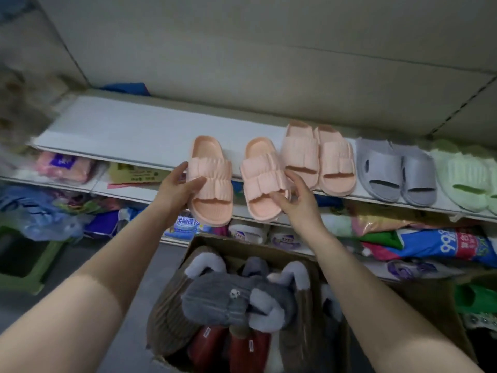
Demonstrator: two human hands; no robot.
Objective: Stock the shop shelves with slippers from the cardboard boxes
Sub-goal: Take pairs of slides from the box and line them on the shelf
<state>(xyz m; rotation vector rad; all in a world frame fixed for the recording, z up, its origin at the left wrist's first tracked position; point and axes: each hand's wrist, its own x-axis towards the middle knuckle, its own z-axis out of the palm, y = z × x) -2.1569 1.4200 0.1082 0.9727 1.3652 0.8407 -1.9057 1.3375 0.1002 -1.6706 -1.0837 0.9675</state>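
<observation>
- Up at the top shelf (129,130) edge, each hand has one peach slipper. The left hand (178,185) wraps the left slipper (212,168) at its strap, and the right hand (297,196) pinches the right slipper (262,181) by its side.
- Both grips are closed snug.
- Long axes run front-to-back, toes hanging off toward the person; heels maybe already resting on the shelf, hard to tell.
- The right one is just beside the stocked peach pair (320,157), with bare shelf further left.
- The cardboard box (204,242) sits below.

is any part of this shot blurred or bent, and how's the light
Head view: dim, flat light, no glare; the shelf bows from the wide lens and smears at its left end; the peach slippers mid-frame are fairly sharp.
</observation>
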